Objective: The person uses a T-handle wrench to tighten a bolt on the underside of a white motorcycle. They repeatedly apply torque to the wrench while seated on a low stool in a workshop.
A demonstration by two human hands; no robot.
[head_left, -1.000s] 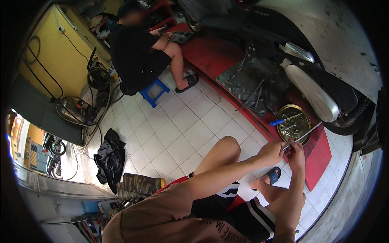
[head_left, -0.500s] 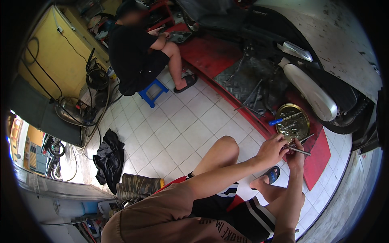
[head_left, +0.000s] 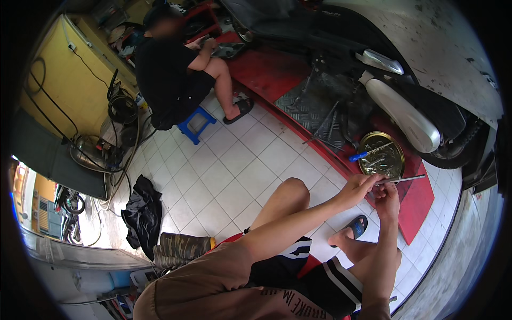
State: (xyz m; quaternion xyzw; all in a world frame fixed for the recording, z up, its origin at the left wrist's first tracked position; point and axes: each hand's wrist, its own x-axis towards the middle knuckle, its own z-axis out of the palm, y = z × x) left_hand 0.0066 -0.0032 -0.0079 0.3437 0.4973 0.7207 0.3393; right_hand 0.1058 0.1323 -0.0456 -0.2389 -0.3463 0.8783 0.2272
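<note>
My left hand [head_left: 361, 189] and my right hand [head_left: 387, 200] are close together near the right front of the red platform [head_left: 413, 213], fingers closed on a thin metal rod [head_left: 409, 178] that sticks out to the right. The pieces between my fingers are too small to make out. Just beyond my hands sits a round gold-coloured tray [head_left: 392, 162] with small metal parts in it and a blue-handled screwdriver [head_left: 358, 157] lying across it.
A scooter [head_left: 400, 112] stands on the platform beside loose tools [head_left: 325, 125]. A seated person [head_left: 168, 74] is on a blue stool [head_left: 189, 128] at the back. Hoses and a compressor [head_left: 88, 152] line the left wall. A black cloth [head_left: 141, 213] lies on the tiles [head_left: 240, 160].
The rod has swung between angles in my hands, tilting downward half a second ago and now pointing right, slightly upward. My left hand has moved slightly left. The view has shifted a little.
</note>
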